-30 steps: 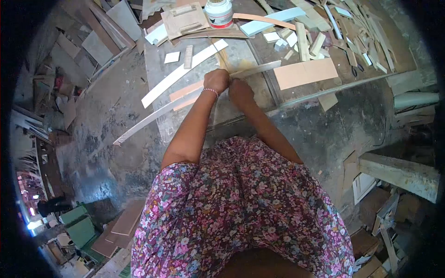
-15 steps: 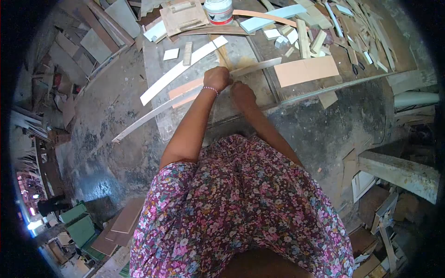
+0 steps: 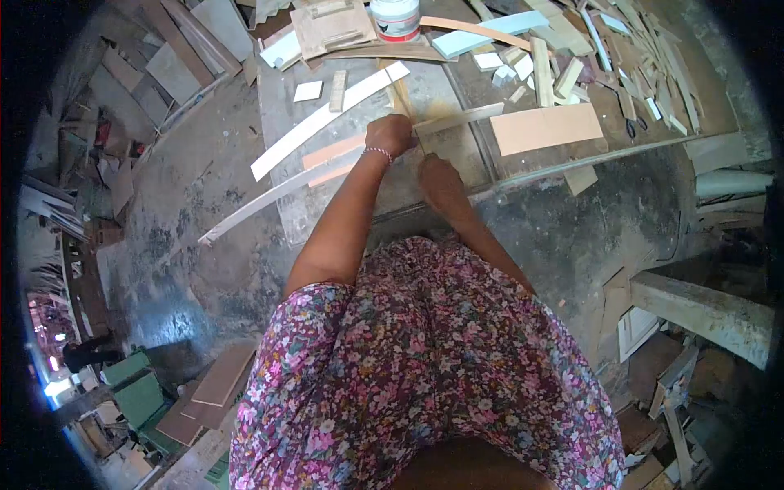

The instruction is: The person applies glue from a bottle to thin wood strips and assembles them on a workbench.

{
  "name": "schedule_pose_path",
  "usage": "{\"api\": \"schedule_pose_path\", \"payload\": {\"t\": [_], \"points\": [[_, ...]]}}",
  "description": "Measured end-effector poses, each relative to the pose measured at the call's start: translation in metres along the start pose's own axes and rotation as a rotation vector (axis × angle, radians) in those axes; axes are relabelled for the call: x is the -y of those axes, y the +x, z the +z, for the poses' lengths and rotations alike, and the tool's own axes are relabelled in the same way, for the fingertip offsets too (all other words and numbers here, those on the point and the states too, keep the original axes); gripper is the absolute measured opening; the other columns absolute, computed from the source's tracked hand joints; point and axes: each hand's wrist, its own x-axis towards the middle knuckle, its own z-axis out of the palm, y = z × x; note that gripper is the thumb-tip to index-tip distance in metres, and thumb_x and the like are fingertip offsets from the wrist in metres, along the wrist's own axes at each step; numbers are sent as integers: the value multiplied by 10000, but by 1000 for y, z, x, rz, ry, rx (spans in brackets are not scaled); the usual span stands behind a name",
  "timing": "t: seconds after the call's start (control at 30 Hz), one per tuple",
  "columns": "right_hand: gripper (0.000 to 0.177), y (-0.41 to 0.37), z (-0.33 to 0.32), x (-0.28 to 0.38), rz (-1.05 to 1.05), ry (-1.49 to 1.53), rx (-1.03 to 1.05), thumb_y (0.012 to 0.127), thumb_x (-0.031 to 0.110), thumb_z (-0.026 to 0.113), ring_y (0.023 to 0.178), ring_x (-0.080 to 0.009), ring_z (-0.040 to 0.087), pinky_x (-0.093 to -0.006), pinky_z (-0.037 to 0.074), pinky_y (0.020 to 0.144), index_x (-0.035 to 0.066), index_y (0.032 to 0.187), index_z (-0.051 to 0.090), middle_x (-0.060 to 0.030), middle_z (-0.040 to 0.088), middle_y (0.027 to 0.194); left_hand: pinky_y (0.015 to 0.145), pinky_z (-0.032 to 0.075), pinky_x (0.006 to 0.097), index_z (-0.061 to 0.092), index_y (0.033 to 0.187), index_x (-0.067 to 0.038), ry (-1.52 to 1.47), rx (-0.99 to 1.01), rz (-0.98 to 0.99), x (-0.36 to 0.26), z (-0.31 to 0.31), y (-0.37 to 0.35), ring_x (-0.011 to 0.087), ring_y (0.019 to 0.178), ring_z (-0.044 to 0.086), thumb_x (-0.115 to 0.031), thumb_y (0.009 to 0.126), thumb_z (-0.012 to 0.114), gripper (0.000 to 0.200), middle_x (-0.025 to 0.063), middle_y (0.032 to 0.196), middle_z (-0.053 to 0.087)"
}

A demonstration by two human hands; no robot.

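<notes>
At upper centre, one long, pale, curved strip (image 3: 273, 194) is being clasped by the closed left hand (image 3: 389, 136); just beside it, one thin, unidentifiable object (image 3: 422, 147) is being held in the curled right hand (image 3: 441, 181). Farther out, one straight white strip (image 3: 298, 139) is being overlapped by one small wooden block (image 3: 337, 90); one peach rectangular panel (image 3: 547, 129) is being supported by the table (image 3: 449, 159), upper right.

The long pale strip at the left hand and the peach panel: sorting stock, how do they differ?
The long pale strip is narrow; the peach panel is broader and shorter.
The strip is whitish; the panel is peach.
The strip overhangs the table on the left; the panel lies within its edges.
Both look flat.
</notes>
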Motion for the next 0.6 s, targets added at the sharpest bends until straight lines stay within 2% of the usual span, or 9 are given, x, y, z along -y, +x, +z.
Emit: {"api": "schedule_pose_path", "payload": {"t": [0.07,0.17,0.27,0.37,0.47,0.57,0.6], "points": [[236,6,7,-6,-106,21,-41,764,161,390,733,-356,556,-436,446,632,-44,777,505,-248,549,761,634,460,358,615,737,-70,16,-11,1,4,-3,3,276,750,578,-314,647,593,262,128,774,595],[171,15,11,-2,2,-2,-29,757,124,407,745,-315,565,-397,466,631,-3,804,511,-166,563,749,629,460,362,615,733,-68,1,-47,30,4,5,1,283,745,578,-293,643,588,243,138,774,593],[194,43,6,3,-170,-123,35,759,128,404,759,-318,563,-401,461,649,-11,789,536,-170,566,754,625,460,368,616,722,-61,18,-33,25,3,-2,0,290,741,577,-258,638,578,217,150,781,590],[208,53,21,-3,-94,18,-119,759,129,404,742,-325,563,-413,453,655,-14,784,552,-170,567,767,620,458,376,609,720,-55,8,-37,19,6,0,6,300,736,575,-218,633,559,191,162,771,585],[194,46,9,6,-17,-22,-39,753,120,408,719,-328,564,-414,454,636,-19,784,540,-188,563,766,613,454,386,596,721,-45,-25,-19,22,3,-2,4,315,732,571,-180,629,541,173,174,748,579],[178,39,19,-4,-182,-62,-134,746,112,414,703,-330,564,-421,454,619,-27,769,523,-205,557,756,616,454,387,599,727,-45,-42,-16,8,4,-2,2,313,737,571,-186,632,549,178,173,753,579],[172,31,18,-7,-189,-105,-81,746,111,415,702,-330,564,-418,456,613,-26,763,517,-208,556,757,617,454,387,599,728,-46,-39,-22,12,5,-3,2,313,735,572,-197,636,553,183,171,754,580]]}}
